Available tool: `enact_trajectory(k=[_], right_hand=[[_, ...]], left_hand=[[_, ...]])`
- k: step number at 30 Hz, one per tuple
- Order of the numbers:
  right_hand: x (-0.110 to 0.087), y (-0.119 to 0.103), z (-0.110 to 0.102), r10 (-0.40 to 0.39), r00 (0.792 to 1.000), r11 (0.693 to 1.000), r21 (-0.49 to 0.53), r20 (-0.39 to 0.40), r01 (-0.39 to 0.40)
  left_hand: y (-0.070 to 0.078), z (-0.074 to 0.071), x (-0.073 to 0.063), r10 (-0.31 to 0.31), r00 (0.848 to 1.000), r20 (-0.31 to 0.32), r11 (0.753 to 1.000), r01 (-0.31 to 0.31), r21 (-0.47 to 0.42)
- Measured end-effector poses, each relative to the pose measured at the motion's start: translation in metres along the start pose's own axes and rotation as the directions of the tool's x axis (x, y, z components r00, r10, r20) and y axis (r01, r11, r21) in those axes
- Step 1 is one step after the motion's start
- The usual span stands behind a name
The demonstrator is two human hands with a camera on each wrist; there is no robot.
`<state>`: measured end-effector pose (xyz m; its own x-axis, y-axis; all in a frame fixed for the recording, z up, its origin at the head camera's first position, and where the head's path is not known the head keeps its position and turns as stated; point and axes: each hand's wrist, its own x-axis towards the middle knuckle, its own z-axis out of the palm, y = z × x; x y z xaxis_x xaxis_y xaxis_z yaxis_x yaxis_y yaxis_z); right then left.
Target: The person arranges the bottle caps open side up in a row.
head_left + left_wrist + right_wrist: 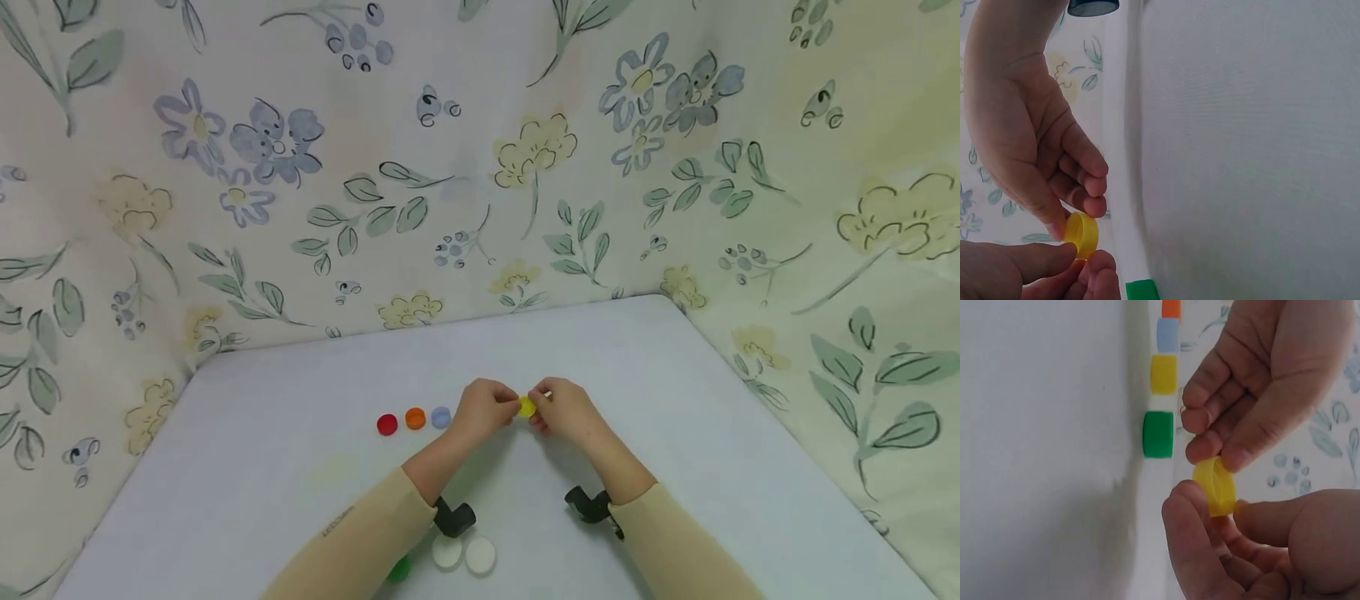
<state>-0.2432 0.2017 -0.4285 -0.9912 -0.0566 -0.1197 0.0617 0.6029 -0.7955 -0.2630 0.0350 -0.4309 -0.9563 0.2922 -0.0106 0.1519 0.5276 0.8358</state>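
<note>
A small yellow plastic bottle cap (527,407) is held between my two hands over the table, its open hollow side showing in the right wrist view. My left hand (483,408) pinches one edge of it between thumb and fingertips. From the other side my right hand (567,410) pinches it the same way, thumb (1260,519) against the rim. Left of the hands, a red cap (387,425), an orange cap (416,418) and a light blue cap (441,417) lie in a row. In the right wrist view the row continues with another yellow cap (1164,374) and a green cap (1158,434).
Two white caps (481,556) lie near the table's front edge, with another green cap (400,570) partly hidden by the left sleeve (360,533). A white cloth covers the table (300,392). Behind it hangs a floral curtain (465,167). Black cameras (453,518) sit at both wrists.
</note>
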Motion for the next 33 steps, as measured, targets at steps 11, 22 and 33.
enact_trajectory(k=[11, 22, 33], right_hand=[[0.012, 0.008, -0.003, 0.060, 0.995, 0.988, 0.135, 0.082, -0.071], [0.011, 0.008, 0.002, 0.079, 0.987, 0.989, 0.115, 0.143, -0.096], [0.003, 0.015, -0.018, 0.037, 0.988, 0.999, -0.017, 0.152, -0.035]], left_hand=[[0.002, -0.002, -0.007, -0.057, 0.994, 0.092, 0.998, 0.058, 0.001], [0.000, -0.004, -0.020, -0.012, 0.982, 0.187, 0.999, 0.006, 0.031], [0.001, -0.081, -0.067, 0.104, 0.994, 0.037, 0.994, -0.105, 0.017]])
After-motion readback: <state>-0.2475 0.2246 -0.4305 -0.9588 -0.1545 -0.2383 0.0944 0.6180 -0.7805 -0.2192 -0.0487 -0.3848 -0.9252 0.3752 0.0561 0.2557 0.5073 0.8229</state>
